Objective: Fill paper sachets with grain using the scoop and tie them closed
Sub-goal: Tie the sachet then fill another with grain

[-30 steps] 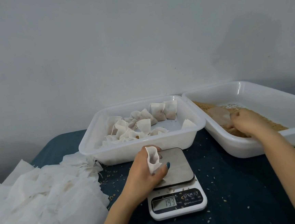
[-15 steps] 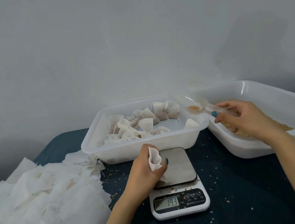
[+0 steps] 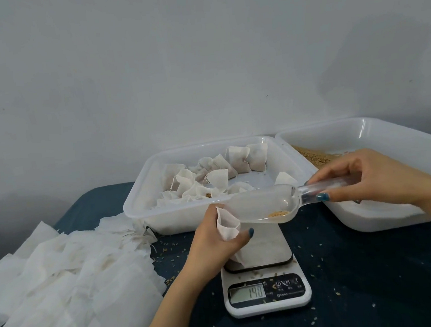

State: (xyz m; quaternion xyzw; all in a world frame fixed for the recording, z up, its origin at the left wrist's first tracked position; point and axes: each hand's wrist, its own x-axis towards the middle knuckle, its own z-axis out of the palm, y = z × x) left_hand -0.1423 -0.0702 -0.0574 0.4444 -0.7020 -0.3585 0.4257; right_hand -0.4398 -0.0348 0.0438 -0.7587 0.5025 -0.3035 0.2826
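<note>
- Over the steel plate of the white digital kitchen scale [image 3: 268, 291], the left hand [image 3: 216, 244] grips a small white paper sachet [image 3: 227, 226] upright, thumb and fingers curled round it, with its mouth open.
- The right hand [image 3: 374, 178] pinches the handle of a clear plastic scoop [image 3: 265, 206], whose lip now meets the sachet's mouth. Half a second ago the scoop was in the air over the corner of the sachet tray, and a second ago this hand was down in the grain tray.
- A small heap of tan grain [image 3: 278, 214] lies in the scoop's bowl, near the handle end.
- The scale's display reads 14.0, against 19.3 in both earlier frames.
- Behind the scale, a white plastic tray of filled sachets [image 3: 177, 218] stands just beside a second white tray of loose grain [image 3: 370, 217] on its right.
- A pile of flat empty sachets [image 3: 63, 281] covers the left of the dark blue tabletop [image 3: 375, 279], which is strewn with stray grains.
- A plain pale grey wall [image 3: 200, 60] rises behind.
</note>
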